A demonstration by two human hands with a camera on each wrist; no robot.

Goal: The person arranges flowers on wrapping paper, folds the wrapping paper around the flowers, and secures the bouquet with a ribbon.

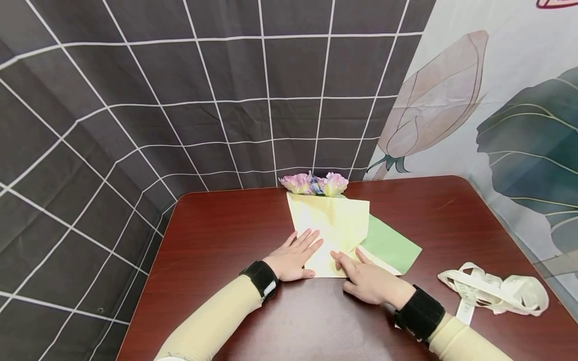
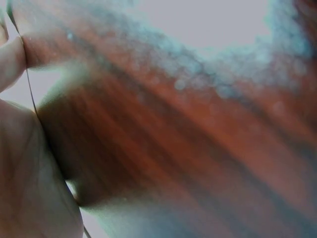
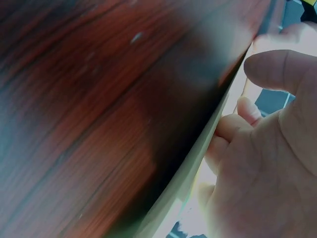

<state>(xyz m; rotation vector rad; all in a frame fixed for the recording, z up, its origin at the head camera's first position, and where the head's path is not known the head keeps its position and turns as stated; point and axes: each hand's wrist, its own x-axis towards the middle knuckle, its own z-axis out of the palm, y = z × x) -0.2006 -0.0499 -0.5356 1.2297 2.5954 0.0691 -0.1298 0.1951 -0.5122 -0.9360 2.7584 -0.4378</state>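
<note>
Risk item: my left hand (image 1: pixel 293 258) flat and my right hand (image 1: pixel 368 281), fingers straight, press the yellow wrapping paper (image 1: pixel 331 225); uneven pressure may skew the fold or crush the flowers (image 1: pixel 313 184)

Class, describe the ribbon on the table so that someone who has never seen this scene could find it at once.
Start at the dark red wooden table. Go to its near right edge, right of the right hand pressing the pale yellow wrapping paper. There lies the cream ribbon, a loose looped heap, unlike the flat sheets nearby.
</note>
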